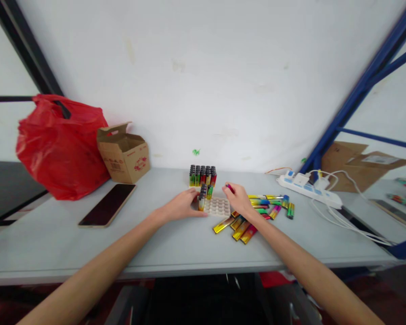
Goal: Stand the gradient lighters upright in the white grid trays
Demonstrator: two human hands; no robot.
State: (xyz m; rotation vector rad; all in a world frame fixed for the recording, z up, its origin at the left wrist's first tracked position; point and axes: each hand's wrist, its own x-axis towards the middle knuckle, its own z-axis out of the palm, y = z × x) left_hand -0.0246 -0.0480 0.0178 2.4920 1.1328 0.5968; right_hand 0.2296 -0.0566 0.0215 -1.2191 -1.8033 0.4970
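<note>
A pale tray with round holes point(218, 206) lies on the table, several upright lighters point(202, 198) standing along its left side. Around its left end my left hand point(184, 204) is curled, thumb at the front edge and fingers by the lighters. My right hand point(238, 197), above the tray's right side, pinches a purple-red lighter point(229, 187); most of it is hidden by the fingers. Behind the tray stands a full block of lighters point(203, 176) with dark tops. Loose shiny lighters point(241, 229) lie in a pile under and beside my right forearm.
On the left are a phone point(108, 205), an open cardboard box point(124, 155) and a red plastic bag point(62, 149). A white power strip point(309, 189) with cables lies at the right, before a brown carton point(355, 164). The wall point(203, 90) borders the table's back.
</note>
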